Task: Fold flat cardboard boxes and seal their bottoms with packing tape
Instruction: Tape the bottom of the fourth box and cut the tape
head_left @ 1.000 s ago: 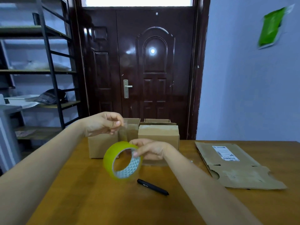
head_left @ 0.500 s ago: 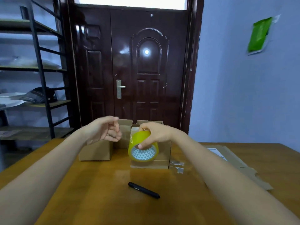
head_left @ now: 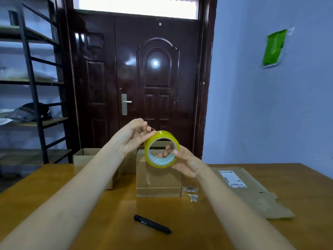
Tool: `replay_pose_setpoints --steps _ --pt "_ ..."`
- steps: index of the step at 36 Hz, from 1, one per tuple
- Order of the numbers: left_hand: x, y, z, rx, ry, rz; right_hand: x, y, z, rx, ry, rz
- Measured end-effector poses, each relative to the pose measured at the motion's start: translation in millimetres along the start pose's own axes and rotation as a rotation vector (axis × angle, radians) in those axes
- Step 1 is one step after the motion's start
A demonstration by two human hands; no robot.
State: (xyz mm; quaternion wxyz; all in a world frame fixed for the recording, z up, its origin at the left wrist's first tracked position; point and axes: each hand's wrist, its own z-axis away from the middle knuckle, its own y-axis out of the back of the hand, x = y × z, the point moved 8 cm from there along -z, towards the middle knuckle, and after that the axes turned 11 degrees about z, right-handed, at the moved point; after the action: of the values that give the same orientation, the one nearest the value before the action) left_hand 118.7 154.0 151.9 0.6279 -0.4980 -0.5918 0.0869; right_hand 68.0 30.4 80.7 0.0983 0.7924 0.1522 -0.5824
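A yellow roll of packing tape (head_left: pixel 160 136) is held up in the air over the table's middle. My right hand (head_left: pixel 187 162) grips it from the right, fingers through the core. My left hand (head_left: pixel 132 136) is at the roll's top left and pinches the free tape end between thumb and fingertips. Below the roll stands a folded cardboard box (head_left: pixel 158 179) with its taped face up. A second box (head_left: pixel 84 156), open at the top, stands to the left, partly behind my left forearm. More cardboard shows behind the two boxes.
A flat torn cardboard piece (head_left: pixel 252 192) with a white label lies on the right of the wooden table (head_left: pixel 45 188). A black pen (head_left: pixel 152 223) lies near the front. Clear tape scraps (head_left: pixel 191 193) lie beside the box. A metal shelf (head_left: pixel 36 83) stands left, a dark door behind.
Both hands have risen with the roll. The roll has turned its hole toward me, and my left hand has come over to its top edge and taken the tape end.
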Motion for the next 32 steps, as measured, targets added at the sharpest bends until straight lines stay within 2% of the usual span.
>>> replay_pose_setpoints --steps 3,6,9,12,16,17,19,20,21,24,26,28,32 --pt "4 -5 -2 -0.042 -0.031 0.135 -7 0 -3 0.051 0.098 -0.083" --pt "8 -1 -4 -0.024 -0.035 0.116 -25 16 -5 0.225 0.15 0.031" --pt "18 11 -5 0.063 0.001 -0.247 -59 32 0 0.365 0.113 0.505" --pt "25 17 -7 0.081 0.057 -0.65 -93 35 -1 0.356 0.073 0.907" --pt "40 9 -18 0.087 0.015 -0.767 -121 35 -11 0.289 -0.012 1.316" --pt "49 9 -20 0.111 -0.023 -0.762 -122 38 -14 0.255 -0.09 1.505" --pt "60 7 -24 0.094 -0.058 -0.787 -117 49 -15 0.164 -0.308 2.033" --pt "59 2 -25 0.057 -0.054 -0.842 -114 56 -13 0.128 -0.392 2.216" --pt "57 -2 -26 0.03 -0.056 -0.899 -112 63 -13 0.132 -0.431 2.295" --pt "57 -4 -30 0.065 -0.123 -0.934 -122 78 -6 0.317 -0.346 2.224" --pt "65 4 -34 0.116 -0.152 -0.892 -133 93 3 0.51 -0.227 2.031" --pt "66 16 -37 0.149 -0.12 -0.874 -136 107 13 0.665 -0.159 1.827" --pt "52 26 -41 0.228 -0.082 -0.862 -135 118 20 0.853 -0.029 1.615"
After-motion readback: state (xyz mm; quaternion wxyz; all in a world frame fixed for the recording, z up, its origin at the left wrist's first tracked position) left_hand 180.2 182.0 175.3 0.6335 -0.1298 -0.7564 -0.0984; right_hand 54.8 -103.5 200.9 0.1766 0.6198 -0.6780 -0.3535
